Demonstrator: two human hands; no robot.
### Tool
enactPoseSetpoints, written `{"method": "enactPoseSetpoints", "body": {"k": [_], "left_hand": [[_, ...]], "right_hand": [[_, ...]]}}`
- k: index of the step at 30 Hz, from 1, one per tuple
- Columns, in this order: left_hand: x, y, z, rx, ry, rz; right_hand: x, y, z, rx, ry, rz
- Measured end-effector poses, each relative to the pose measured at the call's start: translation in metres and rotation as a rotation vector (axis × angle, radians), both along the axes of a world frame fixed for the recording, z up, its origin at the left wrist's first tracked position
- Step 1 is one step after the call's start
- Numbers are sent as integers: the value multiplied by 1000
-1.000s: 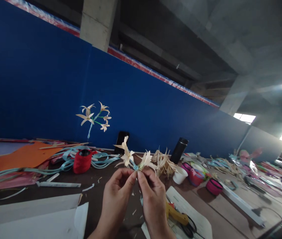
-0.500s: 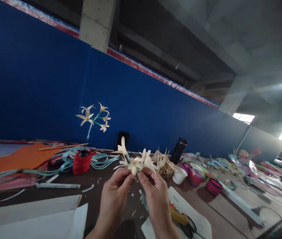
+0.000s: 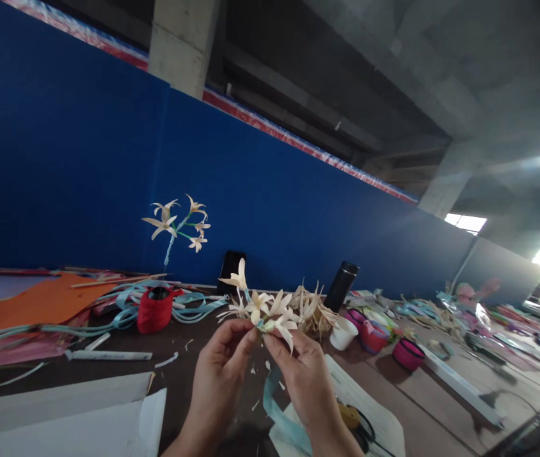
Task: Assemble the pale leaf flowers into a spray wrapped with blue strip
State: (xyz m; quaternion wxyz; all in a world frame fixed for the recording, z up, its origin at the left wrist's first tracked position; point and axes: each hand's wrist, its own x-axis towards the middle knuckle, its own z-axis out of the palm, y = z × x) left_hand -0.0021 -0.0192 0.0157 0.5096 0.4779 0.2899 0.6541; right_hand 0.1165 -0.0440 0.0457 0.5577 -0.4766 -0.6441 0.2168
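Note:
A cluster of cream artificial flowers is held up over the table between my two hands. My left hand is closed, with thumb and fingertips pinching the cluster's base from the left. From the right, my right hand pinches the same base, its thumb close to the left thumb. A pale blue-green ribbon hangs below, partly hidden behind the right hand. Another spray of cream flowers on a pale blue wrapped stem stands upright in a red holder at the left.
Dried husks, a white cup and a black bottle stand behind my right hand. A yellow-handled tool lies on paper. White cardboard is front left, orange paper behind it. A blue partition closes off the back.
The flower cluster has turned slightly in my fingers, showing its blue-green base. My right hand has shifted a little, and more of the hanging ribbon shows beneath it.

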Motion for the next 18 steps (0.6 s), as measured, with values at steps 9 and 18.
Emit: {"method": "enactPoseSetpoints", "body": {"k": [9,18], "left_hand": [[6,-1,-1,38,-90,-121],[8,-8,-1,-23,-77,-30]], "right_hand": [[2,-6,-3,132,-200,-56],[-3,-9,-3,41,-39,-77]]}}
